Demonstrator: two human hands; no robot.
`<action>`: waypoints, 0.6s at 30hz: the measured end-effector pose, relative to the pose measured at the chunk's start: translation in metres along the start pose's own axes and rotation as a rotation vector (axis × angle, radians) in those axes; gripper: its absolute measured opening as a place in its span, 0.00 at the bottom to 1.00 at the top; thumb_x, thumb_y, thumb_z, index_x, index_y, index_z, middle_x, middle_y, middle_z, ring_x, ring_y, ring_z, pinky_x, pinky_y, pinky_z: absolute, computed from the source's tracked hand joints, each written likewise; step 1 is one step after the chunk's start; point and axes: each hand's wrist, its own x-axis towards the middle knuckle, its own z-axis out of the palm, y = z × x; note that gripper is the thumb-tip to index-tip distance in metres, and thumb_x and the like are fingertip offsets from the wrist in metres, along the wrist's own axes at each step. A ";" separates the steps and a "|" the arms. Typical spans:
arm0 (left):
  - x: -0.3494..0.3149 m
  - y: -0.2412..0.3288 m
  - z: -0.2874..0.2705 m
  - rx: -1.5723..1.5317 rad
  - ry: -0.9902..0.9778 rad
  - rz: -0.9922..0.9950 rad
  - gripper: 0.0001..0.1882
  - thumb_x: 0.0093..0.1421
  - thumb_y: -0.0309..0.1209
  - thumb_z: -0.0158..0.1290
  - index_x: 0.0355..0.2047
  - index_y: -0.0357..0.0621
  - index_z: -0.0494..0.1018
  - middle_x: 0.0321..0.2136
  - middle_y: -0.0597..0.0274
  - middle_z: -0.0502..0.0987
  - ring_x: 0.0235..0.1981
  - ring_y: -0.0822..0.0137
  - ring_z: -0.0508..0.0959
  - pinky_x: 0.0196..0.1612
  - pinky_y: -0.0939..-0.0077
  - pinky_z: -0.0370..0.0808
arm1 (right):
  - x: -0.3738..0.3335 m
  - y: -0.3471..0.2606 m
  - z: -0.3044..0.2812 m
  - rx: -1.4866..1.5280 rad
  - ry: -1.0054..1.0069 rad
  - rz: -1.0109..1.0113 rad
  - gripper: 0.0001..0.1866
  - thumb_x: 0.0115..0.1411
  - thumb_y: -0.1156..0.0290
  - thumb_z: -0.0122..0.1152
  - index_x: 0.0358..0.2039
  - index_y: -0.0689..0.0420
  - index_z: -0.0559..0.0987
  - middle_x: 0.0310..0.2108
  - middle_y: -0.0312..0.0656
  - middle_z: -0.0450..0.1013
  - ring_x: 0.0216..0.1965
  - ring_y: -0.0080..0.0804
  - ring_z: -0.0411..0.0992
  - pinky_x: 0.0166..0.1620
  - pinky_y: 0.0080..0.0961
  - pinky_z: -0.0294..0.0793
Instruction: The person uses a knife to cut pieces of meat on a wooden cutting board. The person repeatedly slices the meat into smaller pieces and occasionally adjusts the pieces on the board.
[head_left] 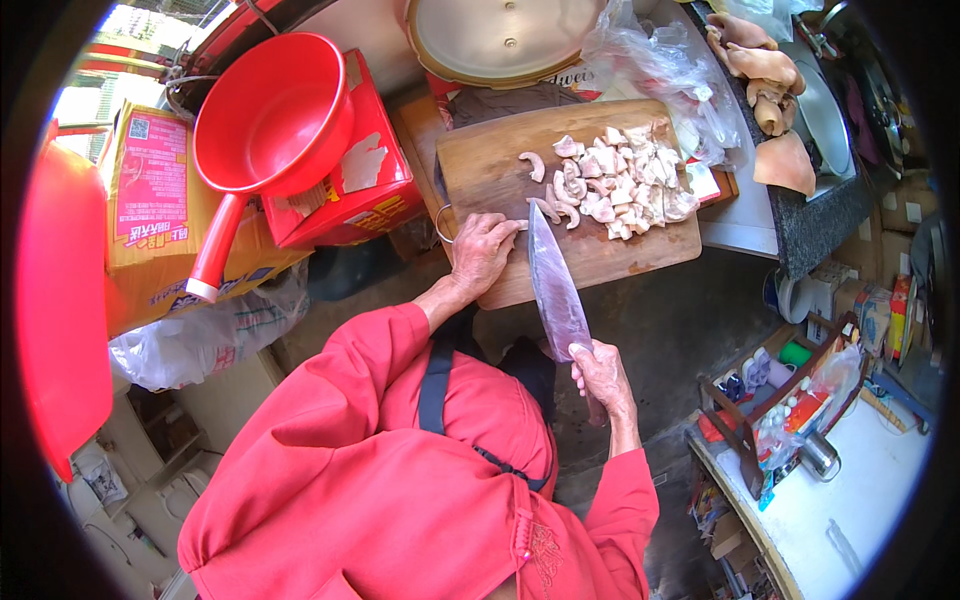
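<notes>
My right hand (603,378) is wrapped round the handle of a large kitchen knife (560,295). The wide blade points away from me, its tip end over the near-left part of a wooden cutting board (480,170). Just left of the blade, my left hand (482,252) is closed, fingertips pressed on a small pale strip of meat (521,225) that mostly hides under them. To the right of the blade lies a heap of chopped pale meat pieces (625,185). A few curved slices (534,165) rest apart on its left side.
A red long-handled ladle (270,115) sits on a red box (385,180) at the left, beside a yellow carton (150,200). Clear plastic bags (690,90) lie behind the board. Larger meat chunks (785,165) rest at the far right, near a pale basin (822,115).
</notes>
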 end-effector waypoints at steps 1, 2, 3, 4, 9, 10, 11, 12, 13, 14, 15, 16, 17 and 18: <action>0.000 0.000 0.000 -0.002 -0.001 0.003 0.12 0.50 0.27 0.59 0.36 0.50 0.79 0.34 0.60 0.76 0.37 0.57 0.74 0.40 0.66 0.74 | 0.000 -0.001 -0.002 -0.014 0.003 0.010 0.13 0.61 0.64 0.52 0.28 0.62 0.75 0.16 0.34 0.68 0.16 0.19 0.65 0.19 0.20 0.67; 0.000 0.000 0.000 -0.004 -0.005 0.005 0.12 0.50 0.27 0.59 0.36 0.50 0.79 0.34 0.60 0.76 0.37 0.57 0.74 0.40 0.67 0.74 | 0.000 -0.002 -0.004 -0.019 -0.005 0.014 0.13 0.61 0.64 0.52 0.28 0.62 0.75 0.16 0.34 0.68 0.16 0.19 0.65 0.19 0.20 0.68; 0.001 0.001 0.000 -0.006 -0.011 0.007 0.12 0.49 0.27 0.59 0.36 0.50 0.79 0.34 0.60 0.76 0.37 0.57 0.74 0.40 0.67 0.74 | 0.000 -0.003 -0.005 -0.028 -0.010 0.015 0.13 0.61 0.64 0.52 0.28 0.62 0.75 0.16 0.34 0.68 0.16 0.19 0.65 0.19 0.20 0.67; 0.001 0.001 0.000 -0.003 -0.007 0.015 0.12 0.49 0.26 0.59 0.36 0.50 0.79 0.34 0.60 0.76 0.37 0.57 0.75 0.40 0.67 0.74 | 0.000 -0.004 -0.006 -0.038 -0.015 0.016 0.13 0.61 0.64 0.52 0.28 0.62 0.75 0.16 0.34 0.68 0.15 0.19 0.65 0.19 0.20 0.67; 0.003 0.002 0.002 0.021 0.031 0.050 0.11 0.48 0.25 0.58 0.35 0.48 0.78 0.33 0.61 0.76 0.37 0.58 0.74 0.40 0.66 0.74 | 0.004 -0.007 -0.013 -0.072 -0.045 0.056 0.13 0.62 0.63 0.52 0.29 0.61 0.75 0.16 0.33 0.67 0.15 0.19 0.64 0.19 0.20 0.67; 0.002 0.002 0.002 0.022 0.030 0.053 0.11 0.48 0.25 0.58 0.35 0.48 0.78 0.33 0.61 0.76 0.37 0.58 0.74 0.40 0.66 0.74 | 0.004 -0.008 -0.015 -0.067 -0.047 0.063 0.13 0.61 0.63 0.52 0.28 0.61 0.75 0.16 0.34 0.67 0.15 0.19 0.64 0.18 0.20 0.66; 0.002 0.002 0.003 0.022 0.027 0.056 0.11 0.49 0.25 0.58 0.35 0.47 0.78 0.33 0.61 0.76 0.37 0.58 0.74 0.40 0.66 0.74 | 0.004 -0.009 -0.017 -0.062 -0.048 0.071 0.13 0.61 0.64 0.52 0.28 0.62 0.74 0.16 0.34 0.67 0.15 0.19 0.64 0.18 0.20 0.66; 0.002 0.002 0.003 0.024 0.023 0.058 0.11 0.49 0.24 0.58 0.35 0.47 0.78 0.33 0.60 0.76 0.37 0.58 0.74 0.40 0.66 0.74 | 0.004 -0.011 -0.019 -0.060 -0.057 0.075 0.13 0.61 0.63 0.52 0.28 0.61 0.74 0.16 0.34 0.67 0.15 0.19 0.64 0.17 0.20 0.66; 0.002 0.002 0.003 0.019 0.011 0.055 0.12 0.49 0.24 0.58 0.36 0.47 0.78 0.34 0.59 0.76 0.37 0.57 0.74 0.40 0.66 0.74 | 0.005 -0.012 -0.022 -0.058 -0.066 0.080 0.13 0.61 0.63 0.53 0.28 0.61 0.74 0.15 0.34 0.67 0.14 0.19 0.64 0.17 0.20 0.66; 0.002 0.002 0.003 0.015 -0.001 0.053 0.12 0.49 0.24 0.57 0.37 0.47 0.78 0.35 0.58 0.76 0.38 0.57 0.75 0.41 0.66 0.75 | 0.006 -0.013 -0.024 -0.056 -0.076 0.084 0.13 0.61 0.63 0.53 0.28 0.61 0.74 0.15 0.34 0.67 0.14 0.19 0.64 0.17 0.20 0.66; 0.001 0.001 0.003 0.012 -0.013 0.051 0.13 0.50 0.24 0.57 0.37 0.48 0.78 0.35 0.57 0.76 0.38 0.56 0.75 0.41 0.66 0.75 | 0.007 -0.014 -0.027 -0.056 -0.087 0.088 0.13 0.60 0.63 0.53 0.28 0.61 0.74 0.15 0.34 0.67 0.14 0.19 0.63 0.17 0.20 0.65; 0.001 0.001 0.003 0.004 -0.008 0.056 0.12 0.50 0.24 0.57 0.37 0.47 0.78 0.35 0.57 0.76 0.38 0.56 0.75 0.41 0.66 0.75 | 0.008 -0.015 -0.029 -0.056 -0.097 0.092 0.14 0.60 0.62 0.53 0.28 0.61 0.74 0.15 0.34 0.67 0.14 0.19 0.63 0.17 0.20 0.65; 0.001 0.002 0.003 -0.003 -0.003 0.063 0.12 0.50 0.23 0.57 0.36 0.46 0.77 0.34 0.58 0.76 0.38 0.56 0.75 0.41 0.65 0.75 | 0.010 -0.016 -0.032 -0.052 -0.104 0.100 0.14 0.60 0.62 0.54 0.28 0.61 0.75 0.15 0.34 0.67 0.14 0.19 0.63 0.17 0.20 0.65; 0.001 0.001 0.003 -0.009 -0.001 0.072 0.11 0.49 0.23 0.57 0.36 0.45 0.77 0.34 0.58 0.75 0.37 0.56 0.74 0.41 0.64 0.74 | 0.011 -0.017 -0.034 -0.040 -0.110 0.105 0.14 0.59 0.62 0.54 0.28 0.61 0.75 0.15 0.33 0.67 0.13 0.20 0.63 0.16 0.20 0.65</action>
